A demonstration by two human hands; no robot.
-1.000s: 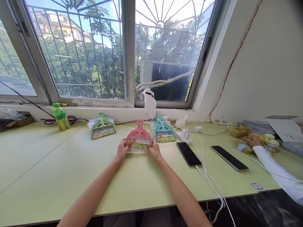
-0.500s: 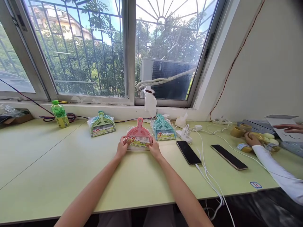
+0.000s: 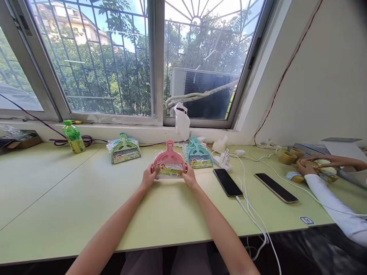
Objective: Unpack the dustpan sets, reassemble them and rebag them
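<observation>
Ok, I had L hand (image 3: 148, 177) and R hand (image 3: 189, 176) gripping opp. sides of the pink dustpan set (image 3: 169, 157), handle up, btwn the green set (image 3: 124, 146) and teal set (image 3: 197, 149), nearer teal; couldn't tell if it touched the table (image 3: 86, 194).

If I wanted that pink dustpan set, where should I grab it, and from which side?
Probably best: grip the pink dustpan set by its slim handle, from the far side. The handle points that way, untouched, while the left hand and right hand hold the broad lower sides.
</observation>
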